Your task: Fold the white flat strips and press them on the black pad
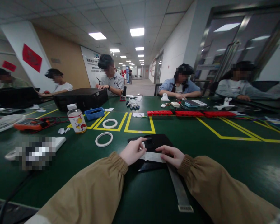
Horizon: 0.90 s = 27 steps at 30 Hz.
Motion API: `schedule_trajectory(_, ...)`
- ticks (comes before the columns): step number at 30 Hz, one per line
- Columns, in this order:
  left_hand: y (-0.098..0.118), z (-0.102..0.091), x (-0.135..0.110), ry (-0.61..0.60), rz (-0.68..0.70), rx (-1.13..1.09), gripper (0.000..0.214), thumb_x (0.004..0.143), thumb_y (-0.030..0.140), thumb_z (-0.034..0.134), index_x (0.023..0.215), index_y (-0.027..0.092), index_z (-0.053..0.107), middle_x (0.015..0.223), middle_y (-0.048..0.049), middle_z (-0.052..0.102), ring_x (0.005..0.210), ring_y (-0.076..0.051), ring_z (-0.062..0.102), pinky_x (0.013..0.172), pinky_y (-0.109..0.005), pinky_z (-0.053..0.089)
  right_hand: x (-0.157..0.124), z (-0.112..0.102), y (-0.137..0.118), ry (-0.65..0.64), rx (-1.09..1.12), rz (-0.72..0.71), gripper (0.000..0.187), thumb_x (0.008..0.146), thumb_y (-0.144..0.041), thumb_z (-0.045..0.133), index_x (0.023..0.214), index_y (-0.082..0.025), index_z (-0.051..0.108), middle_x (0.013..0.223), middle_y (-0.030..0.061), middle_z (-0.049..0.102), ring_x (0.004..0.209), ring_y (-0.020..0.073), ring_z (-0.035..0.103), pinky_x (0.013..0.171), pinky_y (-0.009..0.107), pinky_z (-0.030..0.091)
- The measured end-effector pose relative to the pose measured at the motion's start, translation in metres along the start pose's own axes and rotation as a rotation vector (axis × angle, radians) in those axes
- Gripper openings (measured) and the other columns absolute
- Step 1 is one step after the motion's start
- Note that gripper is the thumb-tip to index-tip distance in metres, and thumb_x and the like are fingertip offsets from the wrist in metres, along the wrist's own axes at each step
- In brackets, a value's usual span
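Observation:
A flat black panel (162, 140) lies on the green table in front of me. Across it runs a pale white strip (154, 156) with faint lines on it. My left hand (133, 151) is closed at the strip's left end, its index finger reaching over the panel. At the right end, my right hand (172, 155) has its fingers closed on the strip. From beneath the right hand a grey flat ribbon cable (178, 185) hangs toward me, ending in a connector (185, 208). The fingertips partly hide the strip's ends.
Two white tape rings (104, 139) lie left of the panel, near a capped bottle (77, 119). Beyond them are a blue tray (94, 113), a black box (80, 99) and an orange multimeter (32, 123). Red strips (185, 114) line the far side, where several people sit.

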<state>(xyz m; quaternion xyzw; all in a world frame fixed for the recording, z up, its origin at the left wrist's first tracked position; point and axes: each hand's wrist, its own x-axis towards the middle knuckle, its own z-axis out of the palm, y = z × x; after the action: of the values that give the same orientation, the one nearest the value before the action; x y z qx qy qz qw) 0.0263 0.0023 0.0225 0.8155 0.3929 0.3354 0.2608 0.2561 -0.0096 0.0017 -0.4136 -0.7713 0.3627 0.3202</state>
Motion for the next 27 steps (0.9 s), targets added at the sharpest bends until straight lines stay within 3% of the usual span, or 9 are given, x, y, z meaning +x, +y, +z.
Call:
schedule_trajectory(6, 0.011, -0.008, -0.013, -0.055, -0.069, 0.179, 0.044, 0.080, 0.024, 0.053, 0.122, 0.016, 0.043, 0.076, -0.0010, 0.061, 0.070, -0.016, 0.059, 0.062, -0.024, 0.044, 0.002, 0.002, 0.000, 0.049, -0.110, -0.031, 0.022, 0.079, -0.032, 0.050, 0.092, -0.015, 0.056, 0.068, 0.0000, 0.052, 0.060, 0.0123, 0.049, 0.057, 0.024, 0.040)
schedule_trajectory(12, 0.016, -0.007, -0.016, -0.052, -0.106, 0.319, 0.041, 0.081, 0.026, 0.052, 0.120, 0.017, 0.043, 0.084, -0.0044, 0.061, 0.078, -0.020, 0.060, 0.067, -0.027, 0.045, 0.001, 0.002, -0.001, 0.065, -0.174, -0.032, 0.021, 0.081, -0.032, 0.049, 0.088, -0.015, 0.059, 0.075, 0.0030, 0.059, 0.064, 0.0136, 0.053, 0.059, 0.025, 0.043)
schedule_trajectory(22, 0.013, -0.001, -0.018, -0.009, -0.007, 0.377, 0.055, 0.081, 0.023, 0.052, 0.132, 0.020, 0.032, 0.116, -0.0090, 0.054, 0.103, -0.023, 0.056, 0.088, -0.033, 0.044, 0.000, 0.001, -0.003, 0.068, -0.208, -0.056, 0.022, 0.083, -0.033, 0.048, 0.090, -0.016, 0.059, 0.076, 0.0032, 0.061, 0.062, 0.0135, 0.053, 0.058, 0.026, 0.044)
schedule_trajectory(27, 0.014, 0.000, -0.017, -0.025, 0.044, 0.378, 0.061, 0.082, 0.020, 0.051, 0.137, 0.022, 0.025, 0.129, -0.0090, 0.047, 0.111, -0.024, 0.052, 0.092, -0.034, 0.043, 0.001, -0.001, -0.004, 0.114, -0.286, -0.145, 0.021, 0.083, -0.030, 0.048, 0.094, -0.015, 0.060, 0.080, 0.0045, 0.058, 0.063, 0.0134, 0.051, 0.058, 0.027, 0.043)
